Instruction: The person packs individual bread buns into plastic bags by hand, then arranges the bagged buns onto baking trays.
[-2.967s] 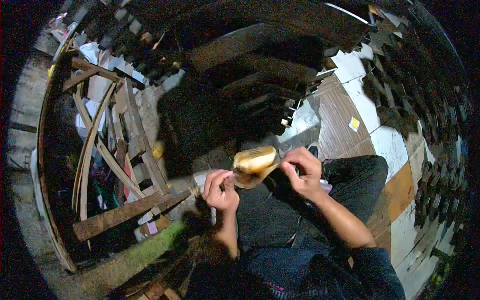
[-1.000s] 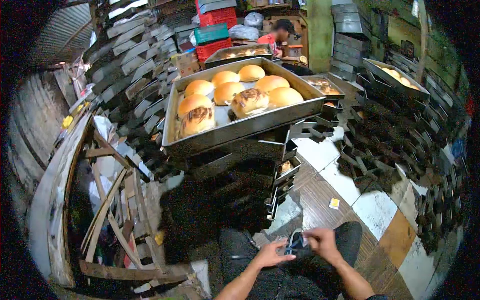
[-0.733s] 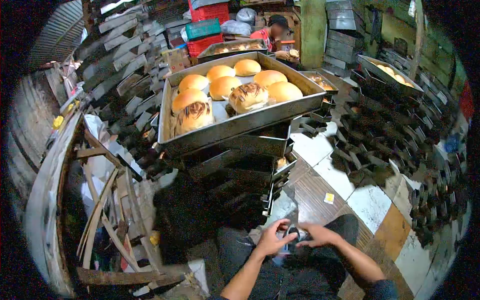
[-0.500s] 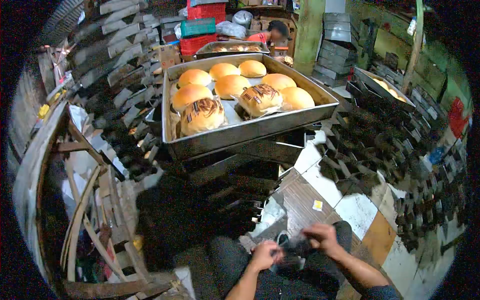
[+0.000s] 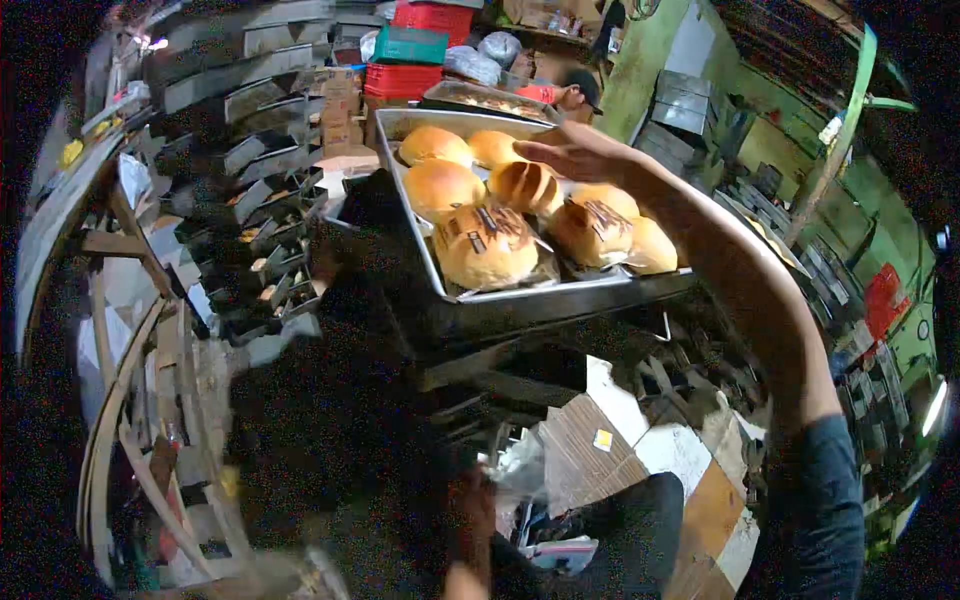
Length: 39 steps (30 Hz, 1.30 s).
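Observation:
My right hand [image 5: 570,150] reaches over the far side of a metal tray [image 5: 440,290], its fingers stretched out just above the back buns. Golden round buns [image 5: 442,188] fill much of the tray. Two buns in clear printed plastic bags, a left bagged bun [image 5: 487,248] and a right bagged bun [image 5: 592,228], sit along the front. Down in shadow near my lap is my left hand [image 5: 472,510], its fingers too dark to make out. A flat bundle that looks like plastic wrappers [image 5: 560,552] lies by my leg.
A second tray of baked goods [image 5: 490,98] stands behind, close to a person in a cap [image 5: 575,92]. Red and green crates [image 5: 408,45] are stacked at the back. Wooden slats [image 5: 150,400] stand at left. Cardboard [image 5: 590,455] covers part of the tiled floor.
My right hand has gone from my lap up over the tray. The left hand has dropped into shadow. The view has shifted, and the person behind has moved slightly.

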Tool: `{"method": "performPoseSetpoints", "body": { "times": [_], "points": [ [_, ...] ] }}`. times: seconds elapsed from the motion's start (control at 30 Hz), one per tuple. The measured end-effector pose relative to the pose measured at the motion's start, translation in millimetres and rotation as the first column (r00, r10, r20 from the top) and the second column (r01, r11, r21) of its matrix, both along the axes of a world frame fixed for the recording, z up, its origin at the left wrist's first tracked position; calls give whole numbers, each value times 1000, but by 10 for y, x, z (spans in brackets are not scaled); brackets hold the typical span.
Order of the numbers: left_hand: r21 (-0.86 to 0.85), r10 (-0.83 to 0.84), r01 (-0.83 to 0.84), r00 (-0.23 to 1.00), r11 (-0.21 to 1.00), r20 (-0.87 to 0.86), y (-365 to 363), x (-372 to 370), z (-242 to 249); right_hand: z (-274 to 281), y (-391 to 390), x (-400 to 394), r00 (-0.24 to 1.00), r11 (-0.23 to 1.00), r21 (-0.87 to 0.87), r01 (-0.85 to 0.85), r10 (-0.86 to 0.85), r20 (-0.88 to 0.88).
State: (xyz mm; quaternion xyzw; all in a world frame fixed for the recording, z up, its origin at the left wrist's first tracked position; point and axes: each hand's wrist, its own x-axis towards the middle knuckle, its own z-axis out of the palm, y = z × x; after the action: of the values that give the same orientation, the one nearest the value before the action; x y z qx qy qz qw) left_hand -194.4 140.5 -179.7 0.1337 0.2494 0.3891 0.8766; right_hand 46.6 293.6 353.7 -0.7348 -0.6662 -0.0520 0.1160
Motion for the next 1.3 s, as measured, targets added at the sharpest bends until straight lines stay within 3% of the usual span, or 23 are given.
{"method": "performPoseSetpoints", "body": {
  "times": [0.07,0.13,0.27,0.4,0.5,0.53,0.57,0.6,0.63,0.7,0.73,0.77,0.8,0.83,0.87,0.93,1.0,1.03,1.13,1.2,1.23,1.27,1.3],
  "points": [
    [-22,-21,21,1000,1000,19,-8,-45,3,-17,860,357,971,881,-440,173,-226,-72],
    [-23,-35,36,999,999,15,-33,-65,-32,-61,1066,305,970,851,-488,193,-240,-36],
    [-14,-41,41,999,999,-2,8,-129,-124,230,940,358,979,912,-390,128,-180,-99],
    [-16,0,1,999,1000,44,70,-201,-80,333,371,406,890,997,-82,10,-46,-454],
    [-43,32,-27,992,999,122,162,-302,213,261,-511,169,558,970,244,19,192,-807],
    [-44,56,-49,985,998,163,196,-387,382,269,-908,140,212,954,295,48,279,-937],
    [-43,87,-80,972,996,217,223,-498,558,201,-1359,-67,86,933,354,-69,359,-929],
    [-1,65,-69,942,998,330,306,-576,296,40,-1683,-210,168,937,330,-119,346,-923],
    [55,154,-176,950,983,271,238,-662,956,-118,-2009,-356,249,938,304,-167,338,-908],
    [383,327,-271,941,883,-91,260,-670,2037,-582,-2571,-703,323,996,55,-70,75,-944],
    [609,444,-155,821,778,-359,257,-685,2214,-895,-2783,-888,218,997,-39,-72,-23,-976],
    [641,410,-68,819,764,-402,201,-659,2393,-1086,-2921,-1067,223,985,-118,-127,-88,-971],
    [664,375,22,812,748,-448,102,-619,2507,-1542,-3025,-1188,80,994,67,-89,74,-994],
    [750,415,22,822,661,-391,55,-582,2516,-1518,-3178,-1316,157,999,-54,7,-54,-986],
    [824,449,16,832,566,-325,7,-544,2523,-1783,-3299,-1398,263,991,102,83,77,-962],
    [575,140,-10,973,818,-183,-324,-536,2931,-1908,-3431,-1545,630,920,391,38,282,-724],
    [426,-85,38,992,904,92,-593,-410,2964,-1934,-3427,-1674,728,872,458,-171,425,-537],
    [459,-155,43,965,888,210,-732,-370,3063,-1998,-3403,-1758,736,857,482,-181,443,-512],
    [615,105,-170,984,770,141,-829,-354,3224,-2040,-3430,-1792,754,817,536,-211,486,-442],
    [716,128,-98,992,691,12,-1100,-441,3086,-2004,-3508,-1751,770,797,559,-230,500,-396],
    [506,-76,7,990,863,117,-1037,-569,2989,-1980,-3553,-1747,792,760,594,-263,522,-316],
    [305,-202,116,943,945,266,-981,-709,2902,-1965,-3594,-1739,809,722,622,-301,540,-235],
    [273,-251,157,900,949,357,-891,-756,2980,-1966,-3634,-1727,812,712,608,-350,554,-181]
  ]
}}
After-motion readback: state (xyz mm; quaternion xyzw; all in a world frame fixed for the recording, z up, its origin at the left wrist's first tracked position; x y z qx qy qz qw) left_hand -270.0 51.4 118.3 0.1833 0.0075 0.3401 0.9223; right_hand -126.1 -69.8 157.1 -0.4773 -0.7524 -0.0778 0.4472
